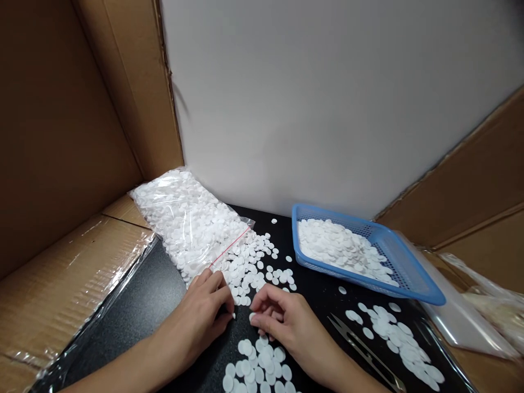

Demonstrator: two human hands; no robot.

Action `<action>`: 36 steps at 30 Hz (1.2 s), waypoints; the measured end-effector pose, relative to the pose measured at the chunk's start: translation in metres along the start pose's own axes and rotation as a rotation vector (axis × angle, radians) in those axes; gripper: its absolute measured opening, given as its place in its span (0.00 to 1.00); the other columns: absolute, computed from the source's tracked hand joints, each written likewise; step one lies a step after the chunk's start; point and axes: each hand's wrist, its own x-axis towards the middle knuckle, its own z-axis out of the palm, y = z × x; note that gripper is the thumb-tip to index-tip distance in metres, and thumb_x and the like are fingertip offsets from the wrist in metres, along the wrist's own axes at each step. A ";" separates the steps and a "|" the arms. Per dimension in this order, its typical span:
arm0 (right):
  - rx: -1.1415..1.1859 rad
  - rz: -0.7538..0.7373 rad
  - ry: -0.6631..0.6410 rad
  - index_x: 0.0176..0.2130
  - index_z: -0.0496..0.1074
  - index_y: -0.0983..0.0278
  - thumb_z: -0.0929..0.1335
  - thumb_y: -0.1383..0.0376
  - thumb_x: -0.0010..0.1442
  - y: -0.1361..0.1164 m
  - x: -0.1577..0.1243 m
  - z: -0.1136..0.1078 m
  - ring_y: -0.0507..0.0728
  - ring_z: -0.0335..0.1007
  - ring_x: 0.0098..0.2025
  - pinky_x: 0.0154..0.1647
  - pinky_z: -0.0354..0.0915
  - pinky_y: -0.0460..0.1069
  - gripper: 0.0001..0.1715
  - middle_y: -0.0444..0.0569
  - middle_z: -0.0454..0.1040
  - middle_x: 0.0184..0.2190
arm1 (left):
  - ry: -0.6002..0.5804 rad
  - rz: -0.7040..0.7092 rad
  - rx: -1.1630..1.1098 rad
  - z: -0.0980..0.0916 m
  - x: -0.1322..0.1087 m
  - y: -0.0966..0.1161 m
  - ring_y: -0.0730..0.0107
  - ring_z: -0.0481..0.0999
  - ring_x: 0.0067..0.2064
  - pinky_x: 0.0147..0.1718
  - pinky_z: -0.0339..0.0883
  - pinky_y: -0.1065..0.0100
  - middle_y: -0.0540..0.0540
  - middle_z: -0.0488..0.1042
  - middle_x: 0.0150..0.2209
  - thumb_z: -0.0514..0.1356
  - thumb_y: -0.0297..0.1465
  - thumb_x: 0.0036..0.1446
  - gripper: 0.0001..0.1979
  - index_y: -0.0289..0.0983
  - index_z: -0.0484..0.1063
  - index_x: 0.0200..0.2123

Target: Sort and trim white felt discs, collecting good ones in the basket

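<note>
My right hand (282, 316) is closed in a pinch, with a small white round disc (251, 316) between thumb and forefinger. Across from it, my left hand (207, 303) is also pinched. A white sliver like the edge of a disc (233, 315) shows at its fingertips; the rest is hidden. Below and between the hands lies a group of loose white discs (266, 363) on the dark table. Just beyond the left hand, more discs (241, 267) spill from the mouth of a clear zip bag (184, 213) with a red seal line.
A blue plastic basket (409, 262) with a heap of white discs stands at the back right. Metal thread snips (366, 352) lie right of my right forearm, beside another spread of discs (403, 341). Cardboard (82, 273) borders the left; a pale wall (319, 109) rises behind.
</note>
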 end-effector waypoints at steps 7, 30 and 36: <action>0.192 0.188 -0.065 0.30 0.72 0.65 0.73 0.55 0.48 -0.003 -0.010 0.012 0.51 0.65 0.21 0.23 0.61 0.46 0.16 0.41 0.68 0.18 | -0.018 0.041 -0.265 0.014 -0.013 0.019 0.72 0.73 0.31 0.30 0.63 0.73 0.51 0.75 0.32 0.58 0.20 0.59 0.08 0.40 0.68 0.34; -0.628 -0.257 0.135 0.38 0.75 0.61 0.67 0.70 0.63 0.006 -0.025 -0.022 0.59 0.73 0.42 0.44 0.68 0.52 0.08 0.50 0.76 0.38 | 0.106 0.046 0.065 0.013 0.010 -0.001 0.59 0.66 0.44 0.42 0.62 0.60 0.48 0.70 0.40 0.67 0.24 0.57 0.07 0.41 0.74 0.36; -0.559 -0.127 -0.007 0.29 0.73 0.62 0.69 0.75 0.61 -0.001 -0.004 -0.010 0.54 0.72 0.35 0.36 0.64 0.47 0.11 0.44 0.75 0.32 | -0.001 0.033 -0.014 0.008 0.000 0.001 0.57 0.65 0.46 0.44 0.61 0.59 0.47 0.70 0.42 0.72 0.27 0.53 0.07 0.42 0.76 0.33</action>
